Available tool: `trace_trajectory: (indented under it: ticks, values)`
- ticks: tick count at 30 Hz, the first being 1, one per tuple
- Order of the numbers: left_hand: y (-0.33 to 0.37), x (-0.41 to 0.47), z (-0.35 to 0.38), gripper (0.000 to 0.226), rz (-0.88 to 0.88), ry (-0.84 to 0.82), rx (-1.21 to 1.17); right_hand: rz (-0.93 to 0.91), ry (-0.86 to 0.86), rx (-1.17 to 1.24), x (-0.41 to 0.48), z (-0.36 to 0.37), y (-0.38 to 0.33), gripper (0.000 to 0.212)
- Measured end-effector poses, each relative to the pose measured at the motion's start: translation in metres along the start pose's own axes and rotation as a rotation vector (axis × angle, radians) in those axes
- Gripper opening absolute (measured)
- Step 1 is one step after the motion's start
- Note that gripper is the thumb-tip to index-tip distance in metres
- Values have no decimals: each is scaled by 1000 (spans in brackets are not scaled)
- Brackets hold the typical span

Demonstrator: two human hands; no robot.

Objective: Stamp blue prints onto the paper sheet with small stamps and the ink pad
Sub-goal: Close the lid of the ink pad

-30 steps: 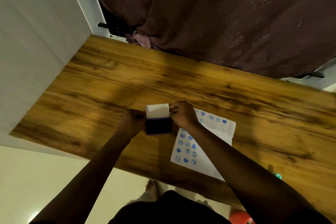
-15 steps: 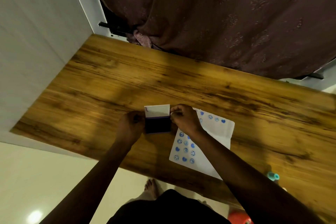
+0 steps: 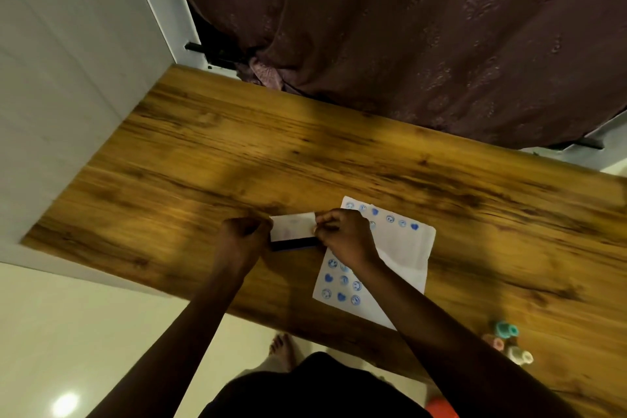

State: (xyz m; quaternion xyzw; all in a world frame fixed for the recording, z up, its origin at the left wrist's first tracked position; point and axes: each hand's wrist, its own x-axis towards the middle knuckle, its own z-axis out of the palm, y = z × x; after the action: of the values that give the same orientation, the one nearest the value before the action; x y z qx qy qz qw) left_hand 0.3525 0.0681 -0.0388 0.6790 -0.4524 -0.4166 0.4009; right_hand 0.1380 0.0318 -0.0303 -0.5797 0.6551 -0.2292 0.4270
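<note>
The ink pad [image 3: 293, 234] lies on the wooden table [image 3: 190, 159], its white lid nearly down over the dark base. My left hand [image 3: 242, 237] grips its left end and my right hand [image 3: 342, 234] pinches the lid's right edge. The white paper sheet [image 3: 403, 244] lies just right of the pad, partly under my right wrist, with several blue smiley and heart prints on it. A few small stamps [image 3: 507, 343], teal, pink and white, lie near the table's front right.
A dark maroon curtain [image 3: 390, 27] hangs behind the table's far edge. A white wall [image 3: 68, 78] borders the table on the left. A red object [image 3: 441, 409] shows below the near edge, and my bare foot [image 3: 283, 349] rests on the pale floor.
The white lid has swung down over the dark pad, leaving only a thin strip of the base showing. Both hands stayed at the pad's ends.
</note>
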Motion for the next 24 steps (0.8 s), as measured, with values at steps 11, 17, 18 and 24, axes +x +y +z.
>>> trace_trajectory:
  ticks: [11, 17, 18, 24]
  values:
    - [-8, 5, -1, 29, -61, -81, 163, -55, 12, -139, -8, 2, -3, 30]
    - [-12, 7, 1, 27, -63, -45, 206, -57, 39, -176, -8, 9, 0, 28]
    - [-12, 8, 1, 28, -67, -44, 210, -59, 41, -180, -7, 9, 0, 27]
    - [-10, 12, 3, 30, -26, -68, 279, -38, 22, -208, -5, 9, -5, 22]
